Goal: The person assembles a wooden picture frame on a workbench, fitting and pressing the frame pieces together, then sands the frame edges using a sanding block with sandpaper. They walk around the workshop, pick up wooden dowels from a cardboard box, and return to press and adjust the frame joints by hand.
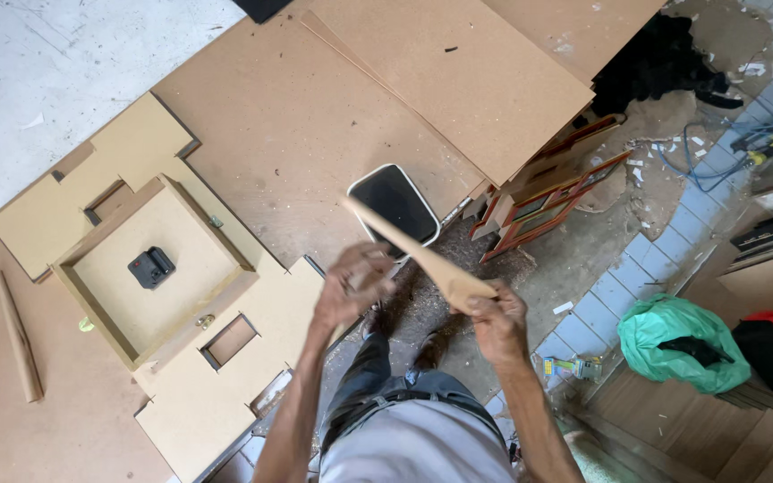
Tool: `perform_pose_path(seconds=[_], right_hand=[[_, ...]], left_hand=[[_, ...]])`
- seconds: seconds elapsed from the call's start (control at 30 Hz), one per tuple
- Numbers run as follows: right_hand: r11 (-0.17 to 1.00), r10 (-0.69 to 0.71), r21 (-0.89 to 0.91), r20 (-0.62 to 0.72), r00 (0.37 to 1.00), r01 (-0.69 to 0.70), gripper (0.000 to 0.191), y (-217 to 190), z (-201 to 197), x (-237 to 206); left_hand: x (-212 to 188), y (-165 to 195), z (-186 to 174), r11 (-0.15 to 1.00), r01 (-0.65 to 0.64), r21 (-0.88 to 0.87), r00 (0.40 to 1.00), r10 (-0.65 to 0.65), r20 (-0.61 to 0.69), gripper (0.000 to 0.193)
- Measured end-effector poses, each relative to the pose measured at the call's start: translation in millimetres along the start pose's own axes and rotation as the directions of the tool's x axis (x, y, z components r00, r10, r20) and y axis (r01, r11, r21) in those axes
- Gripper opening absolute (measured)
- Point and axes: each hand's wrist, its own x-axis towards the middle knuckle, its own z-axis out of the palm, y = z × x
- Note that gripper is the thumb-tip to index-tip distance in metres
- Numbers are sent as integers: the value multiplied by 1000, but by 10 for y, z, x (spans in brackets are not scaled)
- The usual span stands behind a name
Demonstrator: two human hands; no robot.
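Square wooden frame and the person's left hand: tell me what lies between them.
In the head view, only flat fibreboard cut-outs lie between the square wooden frame and the left hand.

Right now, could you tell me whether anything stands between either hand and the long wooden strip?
Nothing visible does. The right hand already grips the lower end of the wooden strip, and the left hand is at its middle, apparently touching it. The strip slants up and left above the dark-topped stool, apart from the boards on the workbench.

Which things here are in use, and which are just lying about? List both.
In use: wooden strip, gripped by right hand; left hand beside it.

Lying about: box frame, black clock unit, dowel, stool, green bag, red frames.
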Motion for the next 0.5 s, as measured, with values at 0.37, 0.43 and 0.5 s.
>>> perform_pose_path(seconds=[0.37,0.43,0.5], right_hand=[[994,-88,35,-242,966,99,34,-380,14,344],[997,-53,47,-242,969,66,34,-324,103,397],[997,-63,26,-195,979,69,34,-275,185,441]], left_hand=[[1345,-189,-408,948,244,206,950,-191,-245,75],[1218,-182,-387,945,294,145,935,-253,-248,72],[1015,-159,-372,918,166,361,940,-37,-338,62]])
